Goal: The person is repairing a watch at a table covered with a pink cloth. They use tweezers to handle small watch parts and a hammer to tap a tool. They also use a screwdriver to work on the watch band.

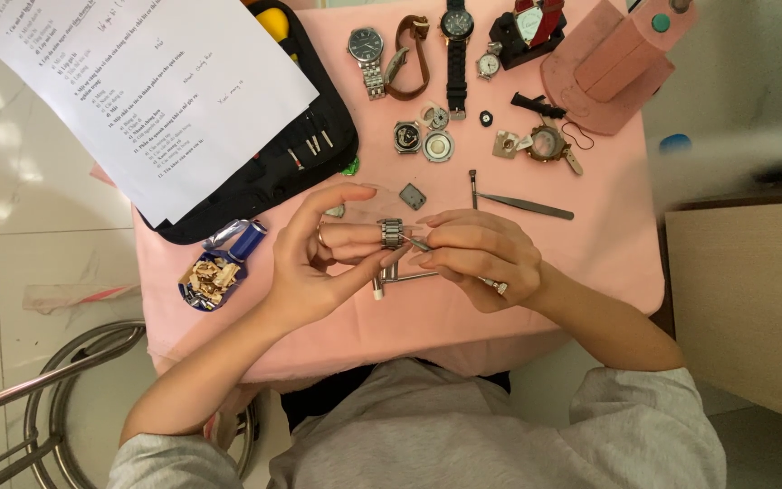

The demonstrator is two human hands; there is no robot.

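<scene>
Above the pink cloth (590, 254), left hand (319, 263) pinches a metal band (391, 233), right hand (477, 254) grips a thin tool (415, 242), tweezers (525, 206) beyond.

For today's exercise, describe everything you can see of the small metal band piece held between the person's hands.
The short silver-grey segment of linked metal watch bracelet looks like brushed steel, with ribbed links across it. It is held above the pink cloth-covered table, pinched between the left hand's fingertips. The right hand presses a thin pointed metal tool against its side. Its underside is hidden.
</scene>
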